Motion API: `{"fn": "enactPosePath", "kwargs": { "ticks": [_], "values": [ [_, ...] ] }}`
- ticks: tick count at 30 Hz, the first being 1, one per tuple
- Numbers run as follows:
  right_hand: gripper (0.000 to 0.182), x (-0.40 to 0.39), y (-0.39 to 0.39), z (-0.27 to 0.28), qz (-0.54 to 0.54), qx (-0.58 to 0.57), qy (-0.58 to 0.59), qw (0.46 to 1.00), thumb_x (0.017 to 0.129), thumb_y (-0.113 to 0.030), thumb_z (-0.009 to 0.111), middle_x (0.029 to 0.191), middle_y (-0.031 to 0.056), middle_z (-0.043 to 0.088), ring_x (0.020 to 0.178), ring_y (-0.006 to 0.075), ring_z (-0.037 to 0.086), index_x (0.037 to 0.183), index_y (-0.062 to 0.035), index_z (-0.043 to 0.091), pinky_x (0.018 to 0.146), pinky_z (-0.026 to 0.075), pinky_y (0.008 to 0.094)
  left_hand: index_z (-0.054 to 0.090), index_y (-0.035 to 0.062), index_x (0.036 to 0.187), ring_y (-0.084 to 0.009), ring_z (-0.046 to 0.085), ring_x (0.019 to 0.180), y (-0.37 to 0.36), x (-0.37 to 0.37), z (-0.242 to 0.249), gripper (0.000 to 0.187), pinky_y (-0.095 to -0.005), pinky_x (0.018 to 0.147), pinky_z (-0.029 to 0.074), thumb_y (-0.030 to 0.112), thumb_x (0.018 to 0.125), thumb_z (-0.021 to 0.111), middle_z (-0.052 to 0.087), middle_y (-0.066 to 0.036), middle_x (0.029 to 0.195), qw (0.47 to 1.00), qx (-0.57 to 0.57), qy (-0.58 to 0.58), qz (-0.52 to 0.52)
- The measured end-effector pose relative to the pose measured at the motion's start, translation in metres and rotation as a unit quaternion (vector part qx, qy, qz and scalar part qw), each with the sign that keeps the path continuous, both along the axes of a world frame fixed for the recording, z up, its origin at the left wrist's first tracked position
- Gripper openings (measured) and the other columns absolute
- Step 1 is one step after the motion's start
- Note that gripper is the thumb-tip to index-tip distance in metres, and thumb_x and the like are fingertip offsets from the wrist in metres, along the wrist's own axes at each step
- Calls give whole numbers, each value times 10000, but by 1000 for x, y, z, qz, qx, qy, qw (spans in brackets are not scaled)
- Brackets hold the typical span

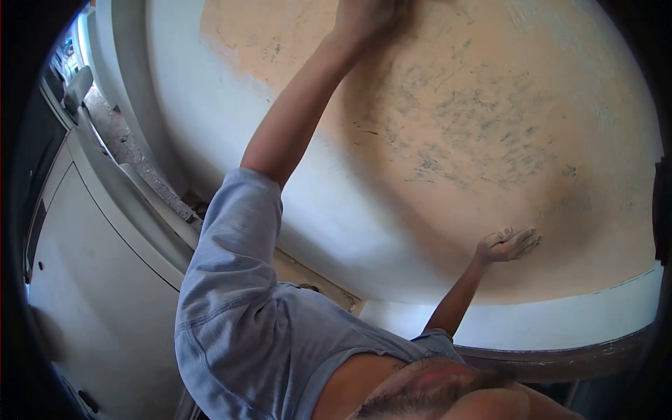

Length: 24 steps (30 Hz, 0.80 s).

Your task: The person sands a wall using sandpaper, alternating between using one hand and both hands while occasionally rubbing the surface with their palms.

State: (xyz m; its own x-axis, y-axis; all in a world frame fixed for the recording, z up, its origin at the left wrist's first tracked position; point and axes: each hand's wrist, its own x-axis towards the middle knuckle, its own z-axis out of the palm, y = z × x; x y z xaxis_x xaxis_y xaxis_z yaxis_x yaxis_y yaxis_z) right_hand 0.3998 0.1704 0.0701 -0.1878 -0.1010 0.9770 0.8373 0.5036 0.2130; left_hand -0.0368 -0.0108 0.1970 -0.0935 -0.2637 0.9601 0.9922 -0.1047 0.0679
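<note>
My left hand (367,15) is raised at the top edge, close against a wall (434,203). Its fingers are in shadow and cut off by the frame, so anything it holds is hidden. The wall has a peach-beige coat with dark scuffs and scratches over a paler white area. Lower right, my right hand (516,245) is beside the wall, fingers stretched out and thumb apart, with pale dust on it and nothing held. Whether it touches the surface I cannot tell.
A pale vehicle (105,280) with a side mirror (78,89) stands along the left. Rubble-strewn ground (129,150) shows between it and the wall. A dark ledge (560,357) runs below the wall's white band at the lower right.
</note>
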Motion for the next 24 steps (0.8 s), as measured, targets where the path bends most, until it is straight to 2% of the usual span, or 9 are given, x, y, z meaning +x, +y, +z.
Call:
{"fn": "enactPosePath", "kwargs": {
  "ticks": [1,2,3,6,9,16,18,19,24],
  "values": [
    [590,1,0,-1,-4,-4,0,1000,996,-370,357,1450,302,350,1357,456,330,1396,62,404,1109,225,555,559,-1,1273,-347,448,1309,5,11,-22,356,-449,1106,343,65,928,503,536,-181,1345,1000,-14,-9,11],
    [590,2,-1,-3,-7,-5,1,1000,996,-370,357,1450,302,350,1357,456,330,1396,62,404,1109,225,555,585,70,1250,-336,566,1181,9,30,-65,438,-454,1026,427,68,812,608,605,-149,1261,991,-107,-82,-23],
    [590,0,-1,-3,2,-4,2,1000,999,-370,353,1453,304,344,1358,459,326,1397,63,402,1109,225,557,596,78,1245,-335,557,1202,16,37,-98,410,-490,1063,387,57,836,583,602,-145,1276,999,-44,1,29],
    [591,-2,0,0,6,1,2,1000,1003,-370,350,1457,305,337,1360,460,322,1398,67,397,1109,227,557,647,68,1190,-303,555,1220,44,97,-244,324,-505,1112,312,79,883,541,626,-118,1255,991,-107,-72,-36],
    [586,-4,-3,-3,-2,-6,1,1000,1007,-366,351,1460,302,333,1362,455,321,1400,66,393,1109,231,552,659,75,1172,-284,563,1212,38,115,-244,326,-481,1105,335,132,861,583,634,-106,1245,989,-122,-86,-24],
    [583,1,2,-3,5,1,0,1000,1006,-359,343,1467,300,324,1374,459,298,1408,61,385,1121,205,546,593,97,1260,-251,531,1242,42,77,-7,524,-459,1087,365,109,744,684,596,-70,1300,996,-44,40,-73],
    [587,1,6,-4,-1,-9,3,1000,1004,-361,344,1467,300,324,1375,458,298,1406,64,386,1121,202,548,541,-20,1284,-342,442,1317,41,87,8,373,-458,1105,343,66,923,507,530,-188,1351,998,-28,39,-39],
    [591,4,5,-6,-2,-19,2,1000,1003,-363,344,1467,300,324,1376,457,297,1404,68,386,1121,200,549,593,86,1259,-235,539,1233,57,101,-21,497,-441,1085,370,106,767,656,608,-63,1282,996,-42,-2,-85],
    [581,0,0,-6,10,-29,16,999,995,-348,359,1465,300,329,1375,456,300,1401,66,392,1121,196,550,611,111,1257,-200,557,1206,73,180,-229,454,-430,1060,370,128,803,611,611,-53,1289,986,-155,-18,-61]
  ]
}}
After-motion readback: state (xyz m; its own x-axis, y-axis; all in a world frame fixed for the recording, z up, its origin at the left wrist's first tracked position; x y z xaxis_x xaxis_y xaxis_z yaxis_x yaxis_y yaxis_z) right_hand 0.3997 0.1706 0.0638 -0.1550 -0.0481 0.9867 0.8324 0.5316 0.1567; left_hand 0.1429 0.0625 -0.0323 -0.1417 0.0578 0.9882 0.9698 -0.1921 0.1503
